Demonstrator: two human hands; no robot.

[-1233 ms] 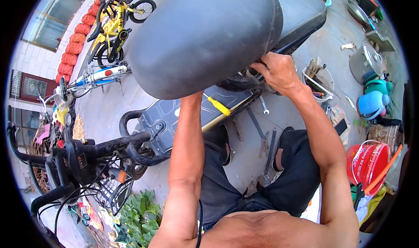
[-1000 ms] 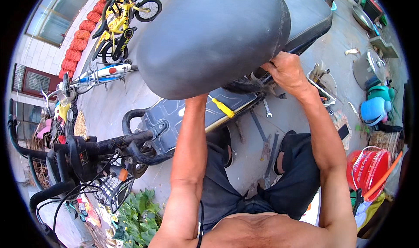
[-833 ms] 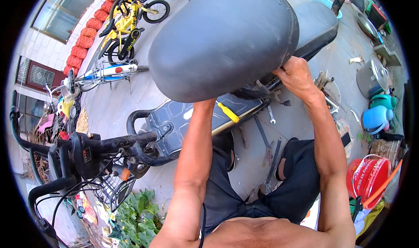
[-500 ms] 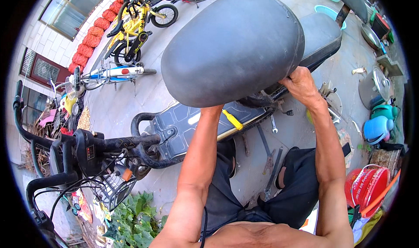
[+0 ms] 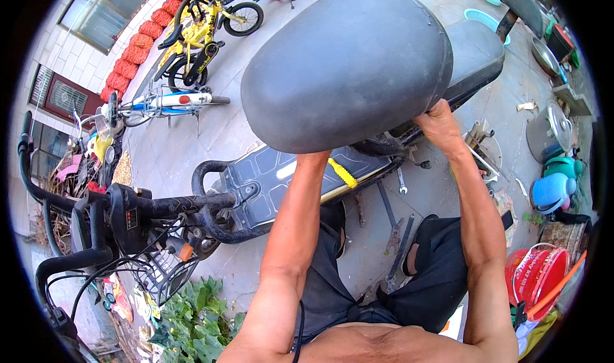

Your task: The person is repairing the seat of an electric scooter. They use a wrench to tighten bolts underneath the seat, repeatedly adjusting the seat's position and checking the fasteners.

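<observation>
Head view: right hand [image 5: 438,123] clenched on the rear lower edge of the grey scooter seat [image 5: 348,66], right of centre; left hand is hidden under the seat at the forearm's end, grip cannot be told. Seat fills upper centre, long axis running lower left to upper right, above the footboard [image 5: 268,184] and tools on the pavement [image 5: 409,280].

The large grey padded scooter seat [image 5: 348,66] stands raised in the middle, above the dark flat scooter footboard [image 5: 281,177]. The right hand [image 5: 438,123] is at the seat's right lower edge. The left forearm goes up under the seat; that hand is hidden behind it. Left of the footboard are the black handlebars [image 5: 160,206]. Behind, far left, stands a yellow bicycle [image 5: 201,30]. On the ground at the right lies a red plastic bucket [image 5: 537,280].
</observation>
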